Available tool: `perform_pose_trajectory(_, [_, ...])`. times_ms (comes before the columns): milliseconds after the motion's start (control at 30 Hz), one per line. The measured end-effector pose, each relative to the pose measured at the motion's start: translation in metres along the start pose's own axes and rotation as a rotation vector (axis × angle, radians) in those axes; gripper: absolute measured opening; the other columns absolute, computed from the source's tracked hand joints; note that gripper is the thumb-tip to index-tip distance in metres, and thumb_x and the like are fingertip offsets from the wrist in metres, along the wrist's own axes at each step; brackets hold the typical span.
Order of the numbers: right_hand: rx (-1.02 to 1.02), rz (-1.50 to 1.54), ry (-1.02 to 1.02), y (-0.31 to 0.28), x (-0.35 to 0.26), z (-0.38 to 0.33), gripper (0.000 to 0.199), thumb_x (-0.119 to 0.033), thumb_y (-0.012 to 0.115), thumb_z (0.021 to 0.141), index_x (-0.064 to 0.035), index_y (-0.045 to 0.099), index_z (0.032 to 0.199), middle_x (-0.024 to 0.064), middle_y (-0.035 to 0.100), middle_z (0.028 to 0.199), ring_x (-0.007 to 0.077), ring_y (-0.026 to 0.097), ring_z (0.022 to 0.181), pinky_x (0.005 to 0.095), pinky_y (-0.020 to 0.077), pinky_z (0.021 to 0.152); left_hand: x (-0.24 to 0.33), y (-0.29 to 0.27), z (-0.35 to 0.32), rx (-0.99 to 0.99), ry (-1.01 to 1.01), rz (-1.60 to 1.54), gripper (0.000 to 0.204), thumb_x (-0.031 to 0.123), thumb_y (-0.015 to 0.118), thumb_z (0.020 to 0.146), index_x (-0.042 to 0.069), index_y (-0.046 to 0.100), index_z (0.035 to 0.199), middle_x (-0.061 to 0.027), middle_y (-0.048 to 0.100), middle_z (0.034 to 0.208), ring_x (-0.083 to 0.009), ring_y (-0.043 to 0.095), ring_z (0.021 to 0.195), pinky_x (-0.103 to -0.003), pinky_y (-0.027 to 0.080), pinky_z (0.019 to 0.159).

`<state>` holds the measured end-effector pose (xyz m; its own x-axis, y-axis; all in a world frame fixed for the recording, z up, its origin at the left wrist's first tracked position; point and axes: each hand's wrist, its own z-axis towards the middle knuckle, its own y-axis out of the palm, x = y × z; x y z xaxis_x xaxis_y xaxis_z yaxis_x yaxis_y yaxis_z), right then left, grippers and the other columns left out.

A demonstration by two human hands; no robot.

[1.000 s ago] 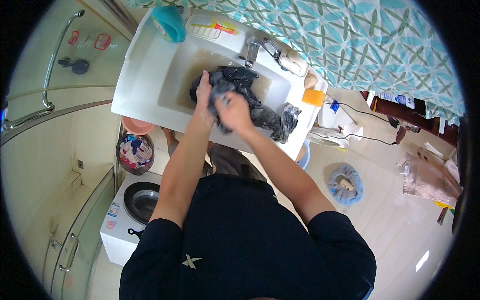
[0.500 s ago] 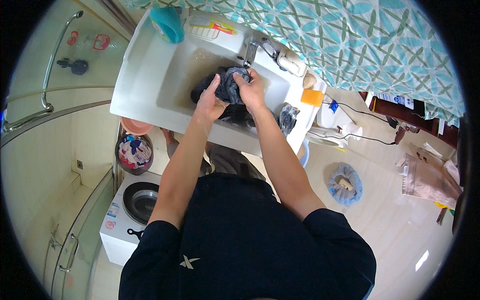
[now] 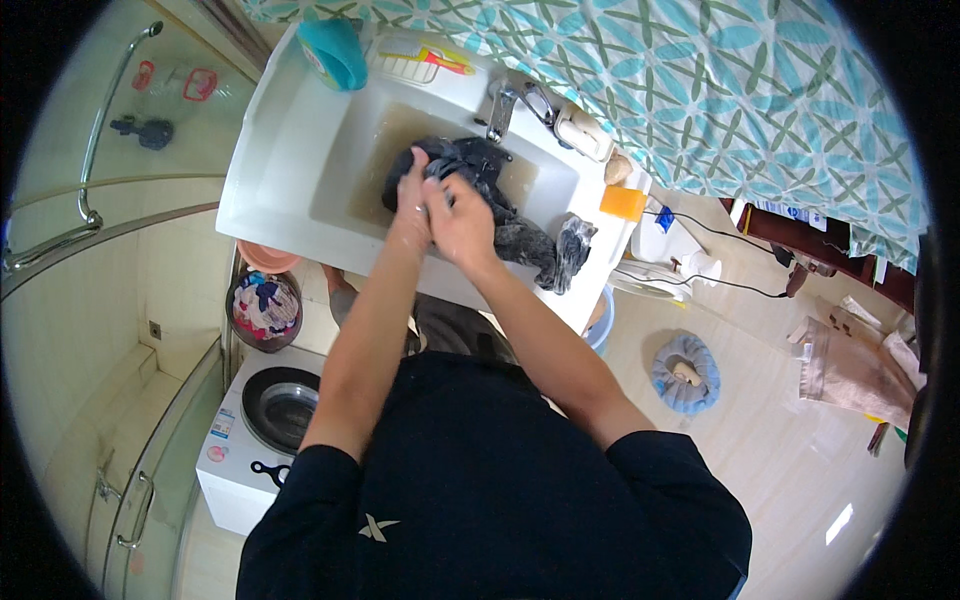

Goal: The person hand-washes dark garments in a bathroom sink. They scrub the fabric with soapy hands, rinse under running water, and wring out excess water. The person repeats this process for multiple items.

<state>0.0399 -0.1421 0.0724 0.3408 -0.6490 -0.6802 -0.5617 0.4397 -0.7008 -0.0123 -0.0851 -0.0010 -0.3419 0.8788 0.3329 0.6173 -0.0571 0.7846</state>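
Observation:
A dark grey-black wet garment (image 3: 525, 243) lies bunched in the white sink (image 3: 275, 150), with suds on it. Part of it sits in murky water, and one soapy end drapes over the sink's near right rim. My left hand (image 3: 411, 195) and my right hand (image 3: 464, 220) press together over the near left part of the cloth. A fold is gripped between them, though the fingers are partly hidden and slightly blurred. Beyond my right hand stands the metal faucet (image 3: 501, 112).
Around the rim are a teal bottle (image 3: 335, 55), a yellow-and-red-handled brush (image 3: 440, 58), a white soap dish (image 3: 583, 132) and an orange block (image 3: 624, 203). A laundry basket (image 3: 266, 305) and a white washing machine (image 3: 235, 470) stand left. A patterned curtain (image 3: 720, 90) hangs at the back right.
My right hand has moved left and nearer to me, against my left hand. The garment has dropped from between my raised hands and spread rightward across the sink.

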Motion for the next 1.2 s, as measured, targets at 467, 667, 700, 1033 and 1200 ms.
perform_pose_trajectory(467, [0.146,-0.041,0.24,0.004,0.012,0.029,0.044,-0.045,0.05,0.098,-0.0055,0.068,0.092,0.027,0.069,0.093,0.0475,0.066,0.093,0.0526,0.0523,0.081,-0.005,-0.002,0.001,0.163,-0.151,-0.237,0.042,0.051,0.053,0.101,0.013,0.069,0.103,-0.0064,0.071,0.097,-0.0211,0.066,0.084,-0.039,0.054,0.082])
perform_pose_trajectory(667, [0.118,-0.135,0.157,0.007,0.014,0.027,0.043,-0.043,0.049,0.099,-0.0059,0.068,0.094,0.0264,0.069,0.096,0.047,0.065,0.096,0.0536,0.051,0.084,-0.003,-0.008,0.002,0.223,-0.268,-0.036,0.041,0.051,0.054,0.101,0.013,0.069,0.104,-0.0053,0.071,0.099,-0.0224,0.067,0.089,-0.04,0.054,0.085])
perform_pose_trajectory(700, [0.171,-0.013,0.293,0.003,0.011,0.03,0.044,-0.043,0.048,0.099,-0.0051,0.069,0.098,0.0268,0.069,0.097,0.0467,0.065,0.096,0.054,0.0507,0.085,-0.004,-0.009,0.001,0.217,-0.191,-0.227,0.044,0.053,0.054,0.1,0.011,0.069,0.104,-0.0056,0.071,0.1,-0.0233,0.067,0.088,-0.041,0.054,0.085])
perform_pose_trajectory(1033, [0.156,-0.038,0.185,0.015,0.016,0.019,0.04,-0.036,0.046,0.1,-0.0033,0.067,0.091,0.0283,0.068,0.095,0.0488,0.066,0.09,0.055,0.052,0.08,0.0,-0.015,0.0,0.275,-0.148,0.006,0.054,0.053,0.058,0.098,0.006,0.061,0.126,-0.0075,0.068,0.116,-0.0234,0.064,0.106,-0.04,0.05,0.097])
perform_pose_trajectory(1200, [0.053,-0.191,0.074,0.012,0.01,0.017,0.044,-0.037,0.044,0.102,-0.0011,0.067,0.091,0.0275,0.069,0.093,0.048,0.066,0.09,0.0552,0.0538,0.079,0.002,-0.007,-0.009,0.212,-0.199,0.082,0.059,0.055,0.057,0.098,0.006,0.058,0.13,-0.0074,0.065,0.126,-0.0251,0.063,0.111,-0.043,0.05,0.098])
